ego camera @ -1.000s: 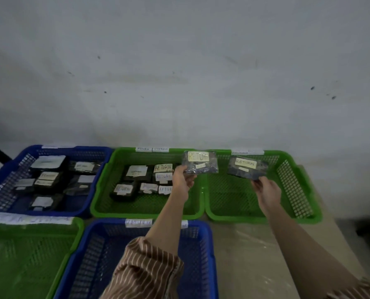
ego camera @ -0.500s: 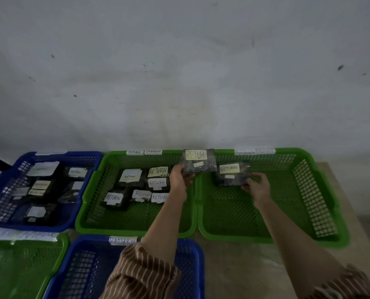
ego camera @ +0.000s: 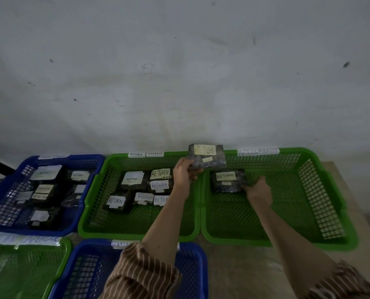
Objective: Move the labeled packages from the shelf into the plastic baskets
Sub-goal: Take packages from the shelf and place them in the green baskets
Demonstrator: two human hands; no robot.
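Note:
My left hand (ego camera: 183,172) grips a dark package with a yellow RETURN label (ego camera: 207,156), held in the air above the rims between the two far green baskets. My right hand (ego camera: 259,192) holds the right edge of a second dark RETURN package (ego camera: 227,180), which lies low in the far left corner of the right green basket (ego camera: 322,203). The middle green basket (ego camera: 136,229) holds several labeled dark packages (ego camera: 149,186). No shelf is in view.
A blue basket (ego camera: 50,160) at the far left holds several labeled packages. Nearer me sit a green basket (ego camera: 28,268) and a blue basket (ego camera: 89,268), each with a paper label on the rim. A grey wall rises right behind the baskets. Bare tabletop (ego camera: 244,270) shows at the lower right.
My right hand has carried its package leftward and down into the right green basket. My left hand stays raised with its package.

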